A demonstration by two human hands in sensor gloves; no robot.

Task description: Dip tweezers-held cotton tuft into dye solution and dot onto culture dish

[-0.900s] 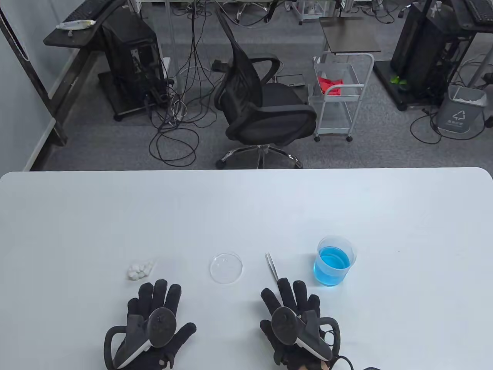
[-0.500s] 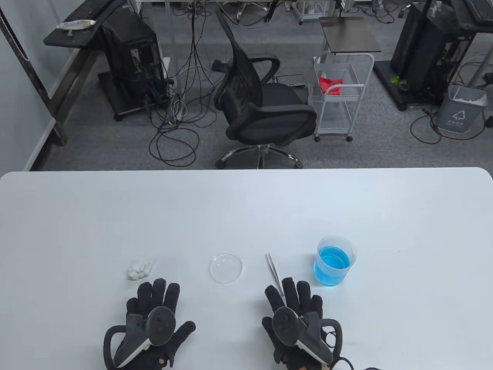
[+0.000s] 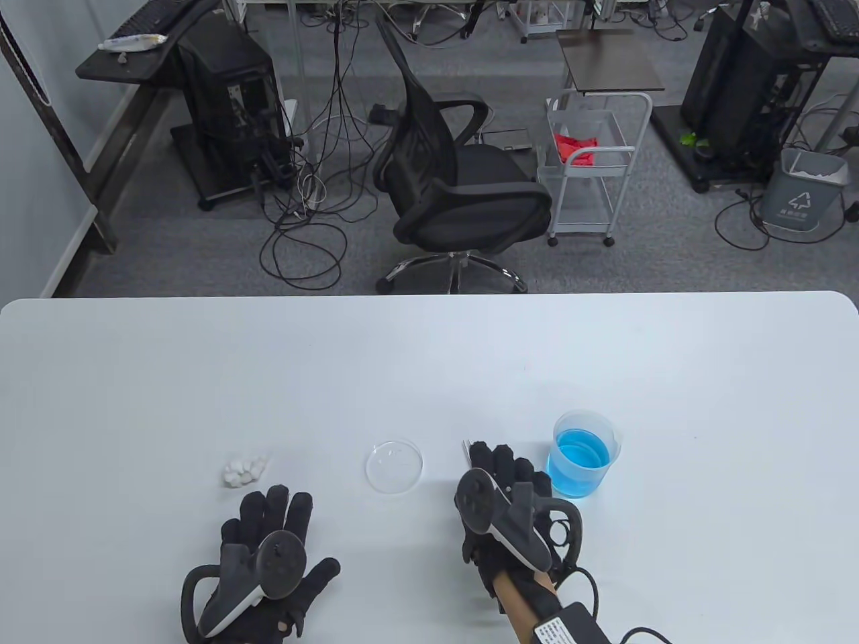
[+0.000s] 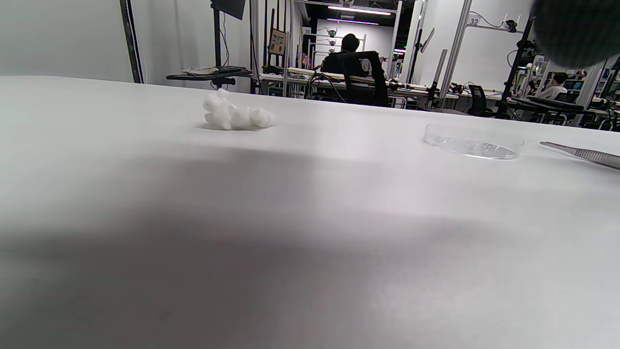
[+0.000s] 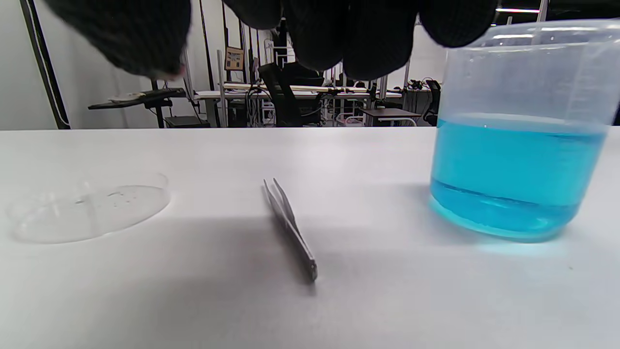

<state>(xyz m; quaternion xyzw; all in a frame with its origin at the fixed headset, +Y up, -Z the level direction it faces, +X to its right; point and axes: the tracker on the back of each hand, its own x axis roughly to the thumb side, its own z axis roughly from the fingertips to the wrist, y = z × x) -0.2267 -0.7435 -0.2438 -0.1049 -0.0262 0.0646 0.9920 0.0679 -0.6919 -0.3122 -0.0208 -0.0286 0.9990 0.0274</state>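
Note:
Steel tweezers lie flat on the white table, untouched. My right hand hovers just above them and hides all but their far tip in the table view; its gloved fingers hang open over the tweezers. A clear beaker of blue dye stands right of that hand, large in the right wrist view. The clear culture dish lies left of the tweezers. A small pile of white cotton tufts lies further left. My left hand rests flat and open, just short of the cotton.
The white table runs far and wide beyond the objects. The left wrist view shows the cotton, the dish and the tweezers' end in a row. An office chair stands past the far edge.
My right hand has lifted off the table and moved forward over the tweezers, covering most of them. My left hand has not moved.

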